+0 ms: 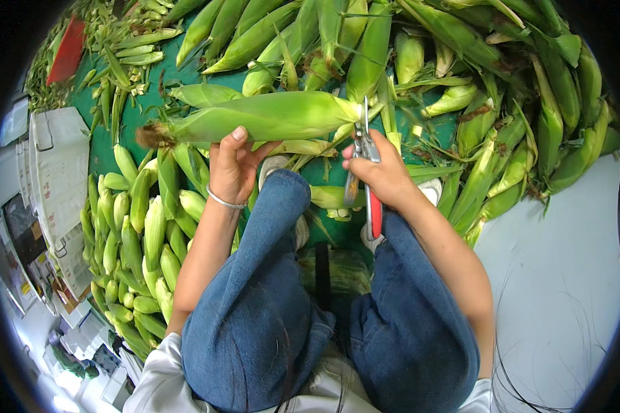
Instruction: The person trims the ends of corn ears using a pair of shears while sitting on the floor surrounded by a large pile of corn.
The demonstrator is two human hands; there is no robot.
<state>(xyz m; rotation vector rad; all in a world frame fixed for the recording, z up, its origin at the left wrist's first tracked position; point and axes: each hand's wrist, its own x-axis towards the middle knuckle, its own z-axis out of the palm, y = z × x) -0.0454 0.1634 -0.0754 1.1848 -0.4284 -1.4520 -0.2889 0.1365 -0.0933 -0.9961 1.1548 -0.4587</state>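
My left hand [235, 164] is closed round the underside of a long ear of corn [265, 117] in its green husk, with brown silk at the left tip. The ear lies level across the view in front of my knees. Wrapped in my right hand [386, 168] is a pair of pruning shears [370, 148] with red on the handle. Their metal jaws point away from me at the pale stalk end of the ear. Whether the blades touch the stalk or only lie beside it, I cannot tell.
Unhusked corn [461, 41] is heaped at the far side and right. A pile of trimmed ears [145, 234] lies at left. Husk scraps litter the green sheet [165, 69]. A red object [67, 51] stands far left, near a clipboard with papers [58, 172].
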